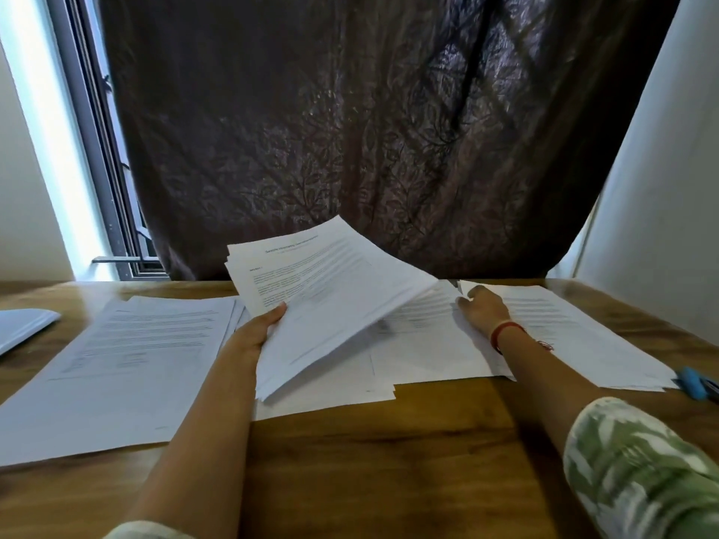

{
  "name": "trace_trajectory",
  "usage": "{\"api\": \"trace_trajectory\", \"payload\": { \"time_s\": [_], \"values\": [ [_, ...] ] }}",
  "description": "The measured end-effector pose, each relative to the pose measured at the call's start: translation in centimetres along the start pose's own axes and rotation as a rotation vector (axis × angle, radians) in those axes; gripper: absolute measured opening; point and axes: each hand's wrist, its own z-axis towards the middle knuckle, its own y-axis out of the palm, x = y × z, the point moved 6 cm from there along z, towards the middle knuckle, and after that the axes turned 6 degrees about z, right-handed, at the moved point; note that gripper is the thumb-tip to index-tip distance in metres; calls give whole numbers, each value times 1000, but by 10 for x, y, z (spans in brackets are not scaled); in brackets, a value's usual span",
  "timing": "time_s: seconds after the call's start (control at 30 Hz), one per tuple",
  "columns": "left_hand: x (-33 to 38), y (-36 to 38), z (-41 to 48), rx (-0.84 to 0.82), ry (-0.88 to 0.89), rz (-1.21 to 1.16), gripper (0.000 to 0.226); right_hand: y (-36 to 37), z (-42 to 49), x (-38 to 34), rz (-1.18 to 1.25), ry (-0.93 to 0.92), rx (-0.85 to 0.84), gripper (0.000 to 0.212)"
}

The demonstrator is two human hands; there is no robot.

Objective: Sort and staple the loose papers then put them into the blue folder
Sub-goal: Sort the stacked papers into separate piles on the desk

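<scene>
Step in hand, by judgement: sorting; stapling not yet begun. The left hand (258, 330) grips a held stack (330, 289) of printed sheets, thumb on top and fingers beneath, clamped on its left edge; the stack is raised clear of the bench (389, 441) and tilted, its far end fanning. The right hand (480, 309) is spread, fingers fairly straight, touching sheets where the middle pile (420, 344) meets the right pile (564, 324); no curl round a sheet is visible. A left pile (128, 363) lies apart on the left.

To do this step well: keep the thumb firm so the fan does not slip; lay each sheet squarely on its pile; keep the overlapping middle and right piles distinct. A blue stapler (694, 381) lies at the right edge, just beside the right pile. A pale flat object (23, 328) lies far left; whether it is the folder cannot be told.
</scene>
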Motion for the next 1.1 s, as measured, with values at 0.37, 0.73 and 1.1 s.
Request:
{"api": "trace_trajectory", "payload": {
  "time_s": [0.37,0.73,1.1],
  "values": [
    [-2,-2,20,-137,71,28,34,-9,-26,-26,-277,-89,-98,42],
    [-4,1,16,-116,120,79,31,23,-99,-66,579,-10,-354,27],
    [-5,4,16,-161,139,87,38,25,-95,-49,652,65,-95,18]
  ]
}}
